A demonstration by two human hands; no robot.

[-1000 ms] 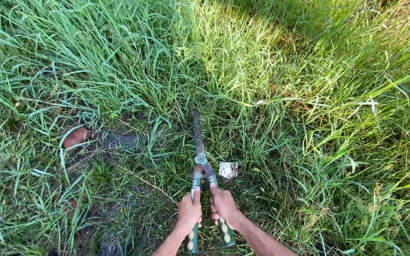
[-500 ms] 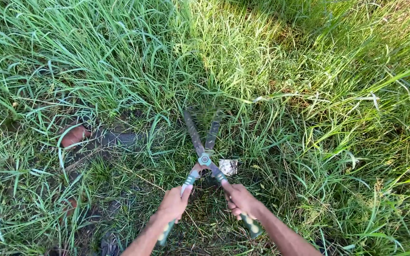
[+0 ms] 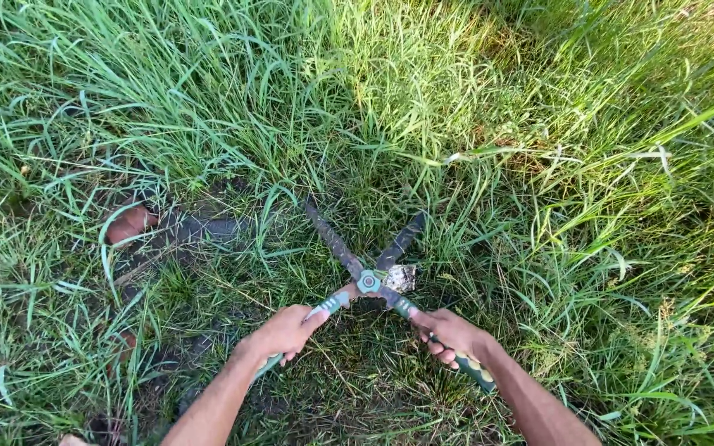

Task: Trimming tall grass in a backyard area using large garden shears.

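I hold a pair of garden shears [image 3: 367, 281] with dark, dirty blades and green handles, low over the grass. My left hand [image 3: 284, 332] grips the left handle, my right hand [image 3: 452, 334] grips the right handle. The handles are pulled wide apart and the blades are spread in a V, pointing away from me into short grass. The left blade [image 3: 332, 242] points up-left, the right blade [image 3: 400, 241] up-right. A small pale stone [image 3: 402, 278] lies just right of the pivot.
Tall green grass [image 3: 208, 99] stands thick ahead and to the right [image 3: 638, 248]. A patch of dark bare soil [image 3: 200, 231] with a reddish brick piece [image 3: 130, 225] lies to the left. Cut, flattened grass covers the ground near my hands.
The shears went from shut to wide open. My hands moved apart, left hand to the left and right hand to the right, and the blades spread into a V.
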